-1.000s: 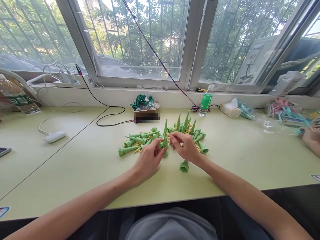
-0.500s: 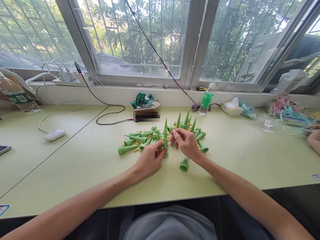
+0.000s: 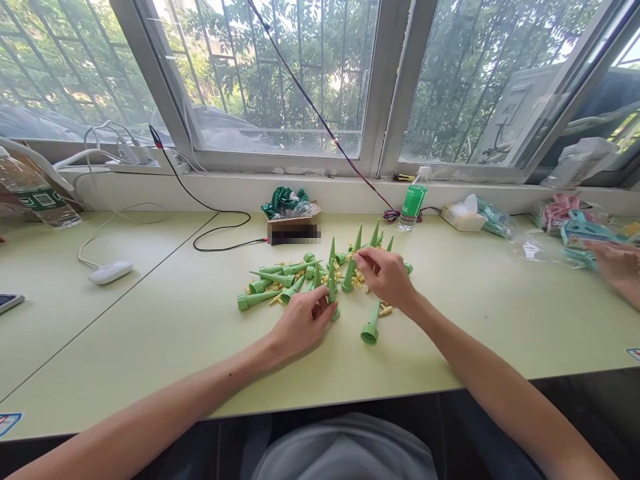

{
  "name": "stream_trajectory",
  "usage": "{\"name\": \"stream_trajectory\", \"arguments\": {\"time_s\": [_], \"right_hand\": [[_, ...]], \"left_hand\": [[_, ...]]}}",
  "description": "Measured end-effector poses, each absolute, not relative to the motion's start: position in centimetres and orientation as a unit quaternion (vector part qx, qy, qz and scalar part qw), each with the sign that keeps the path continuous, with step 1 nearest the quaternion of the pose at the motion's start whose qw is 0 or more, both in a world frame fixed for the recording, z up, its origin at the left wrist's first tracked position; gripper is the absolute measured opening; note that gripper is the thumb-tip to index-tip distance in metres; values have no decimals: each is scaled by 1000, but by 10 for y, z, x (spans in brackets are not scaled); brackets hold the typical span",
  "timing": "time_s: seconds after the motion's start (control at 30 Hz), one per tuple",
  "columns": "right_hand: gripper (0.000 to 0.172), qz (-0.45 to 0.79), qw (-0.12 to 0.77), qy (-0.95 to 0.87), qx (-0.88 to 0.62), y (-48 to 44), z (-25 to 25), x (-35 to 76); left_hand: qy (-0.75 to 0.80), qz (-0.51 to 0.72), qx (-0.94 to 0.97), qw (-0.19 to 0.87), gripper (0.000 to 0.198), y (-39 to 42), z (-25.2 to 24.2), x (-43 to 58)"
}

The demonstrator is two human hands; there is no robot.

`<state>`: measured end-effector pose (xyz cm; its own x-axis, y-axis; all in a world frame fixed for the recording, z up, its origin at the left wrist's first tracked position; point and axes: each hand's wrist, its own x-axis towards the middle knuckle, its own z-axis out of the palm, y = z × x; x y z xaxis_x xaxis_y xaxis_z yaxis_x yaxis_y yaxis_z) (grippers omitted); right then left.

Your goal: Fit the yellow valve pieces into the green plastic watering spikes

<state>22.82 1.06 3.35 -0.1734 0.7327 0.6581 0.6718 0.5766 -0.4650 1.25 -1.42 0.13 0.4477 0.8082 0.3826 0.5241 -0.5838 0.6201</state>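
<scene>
My left hand [image 3: 309,315] is closed around a green plastic watering spike [image 3: 332,291], which stands upright on its ribbed base with the point up. To its right, my right hand [image 3: 391,277] hovers over the pile, thumb and fingers pinched together; whatever may be between them is too small to make out. Upright beside it is another green spike [image 3: 348,277]. One more loose spike [image 3: 370,331] lies nearer me, its open threaded end facing me. Small yellow plastic fittings [image 3: 386,311] are scattered among the several spikes, partly hidden by my hands.
Behind the pile sits a small cardboard box [image 3: 314,212] with green plastic wrap. A water bottle [image 3: 414,200] and a tissue box [image 3: 464,217] stand along the sill. A white mouse [image 3: 111,272] lies left. Another person's hand [image 3: 617,267] touches bagged items at far right.
My right hand has moved right and slightly up from beside the held spike, uncovering an upright spike and yellow fittings. My left hand keeps its hold. The other person's hand has shifted left.
</scene>
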Motion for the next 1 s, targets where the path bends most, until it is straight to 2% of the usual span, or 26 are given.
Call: {"name": "stream_trajectory", "arguments": {"time_s": [0.2,0.33,0.47,0.7,0.87,1.0], "right_hand": [[26,-3,317,-799,-511,15,41,243],[28,12,192,-814,-549,13,45,248],[22,30,109,-817,-566,12,48,250],[5,2,23,-801,-598,15,43,247],[14,2,-1,-783,-622,17,42,245],[15,11,-21,-782,-623,14,44,240]], "left_hand": [[405,351,818,208,28,-18,3,12],[405,367,811,211,28,-19,3,12],[407,376,804,216,29,-20,4,11],[412,367,804,222,29,-20,3,12],[407,362,808,226,29,-20,3,12],[407,357,810,223,28,-21,3,12]]}}
